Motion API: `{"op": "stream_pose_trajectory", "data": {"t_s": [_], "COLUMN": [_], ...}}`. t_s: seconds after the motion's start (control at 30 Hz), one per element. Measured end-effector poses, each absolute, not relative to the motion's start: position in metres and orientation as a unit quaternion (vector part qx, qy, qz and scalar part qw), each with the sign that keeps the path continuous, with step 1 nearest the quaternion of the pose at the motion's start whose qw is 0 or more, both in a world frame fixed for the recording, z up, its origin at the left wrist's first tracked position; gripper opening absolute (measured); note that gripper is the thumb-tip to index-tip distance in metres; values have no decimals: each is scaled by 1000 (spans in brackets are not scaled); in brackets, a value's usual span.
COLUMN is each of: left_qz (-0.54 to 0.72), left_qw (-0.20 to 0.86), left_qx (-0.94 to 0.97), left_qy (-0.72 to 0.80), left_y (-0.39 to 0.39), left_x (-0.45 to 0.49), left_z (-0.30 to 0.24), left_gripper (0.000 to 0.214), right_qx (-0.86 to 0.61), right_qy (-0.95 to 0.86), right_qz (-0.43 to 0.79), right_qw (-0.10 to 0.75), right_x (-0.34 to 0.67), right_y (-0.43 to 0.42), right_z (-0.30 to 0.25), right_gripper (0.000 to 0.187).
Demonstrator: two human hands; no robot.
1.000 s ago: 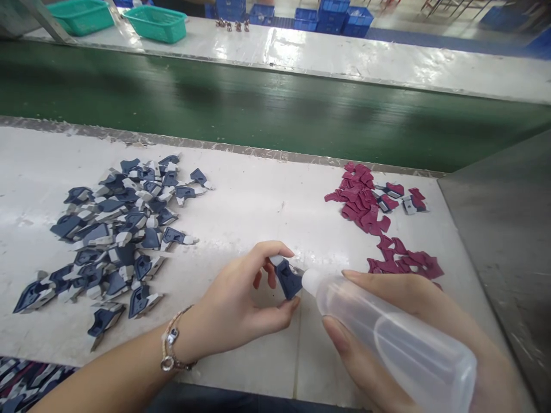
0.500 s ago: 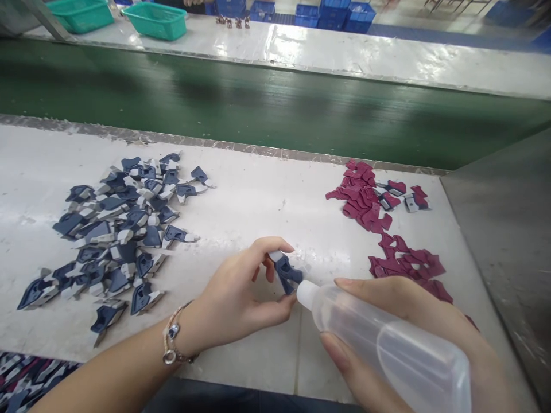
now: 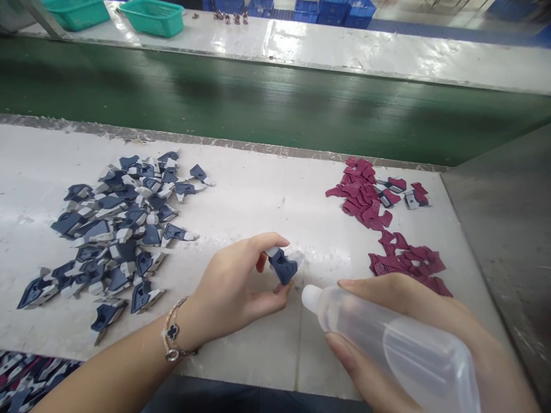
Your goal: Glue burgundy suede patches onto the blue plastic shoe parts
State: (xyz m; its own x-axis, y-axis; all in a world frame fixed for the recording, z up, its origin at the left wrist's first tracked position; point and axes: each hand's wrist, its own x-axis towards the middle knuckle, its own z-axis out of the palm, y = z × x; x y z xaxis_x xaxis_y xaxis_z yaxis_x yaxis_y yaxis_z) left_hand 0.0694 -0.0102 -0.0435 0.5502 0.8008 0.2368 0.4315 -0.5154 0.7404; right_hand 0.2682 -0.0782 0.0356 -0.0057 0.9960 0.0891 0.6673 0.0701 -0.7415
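Between the thumb and fingers of my left hand (image 3: 241, 284) is a small navy and grey plastic part (image 3: 283, 266), its recessed side facing up. My right hand (image 3: 413, 315) is wrapped around a translucent squeeze bottle (image 3: 387, 344) lying tilted in the grip. The bottle's white nozzle (image 3: 310, 297) points at the plastic part, a short gap apart from it. Left of my hands spreads a heap of similar navy and grey parts (image 3: 129, 212). Beyond my right hand lie loose maroon pieces (image 3: 361, 192).
A few parts with maroon pieces on them (image 3: 415, 198) sit at the right. A green conveyor belt (image 3: 241, 103) runs behind the white table (image 3: 258, 183). A metal wall (image 3: 503, 229) bounds the right side. Teal baskets (image 3: 152, 20) stand on the far ledge.
The nozzle has drawn back from the plastic part, leaving a gap. My left hand has shifted slightly left and turned the part a little.
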Motion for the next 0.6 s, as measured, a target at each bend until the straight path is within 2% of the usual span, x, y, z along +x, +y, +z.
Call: {"op": "stream_pose_trajectory", "data": {"t_s": [0.2, 0.27, 0.37, 0.6], "left_qz": [308, 318, 323, 306], "left_qw": [256, 250, 253, 290], "left_qx": [841, 840, 836, 835], "left_qy": [364, 361, 363, 354], "left_y": [-10, -10, -10, -9], "left_x": [69, 69, 69, 71], "left_z": [-44, -44, -43, -39], "left_gripper": [46, 48, 49, 49], "right_qx": [-626, -608, -593, -571], "right_qy": [-663, -682, -699, -690], "right_qz": [245, 241, 241, 272], "right_qw": [328, 326, 319, 351], "right_x": [270, 268, 265, 265], "right_y": [-76, -76, -75, -70], "right_z": [34, 33, 33, 34], "right_gripper": [10, 13, 24, 21]}}
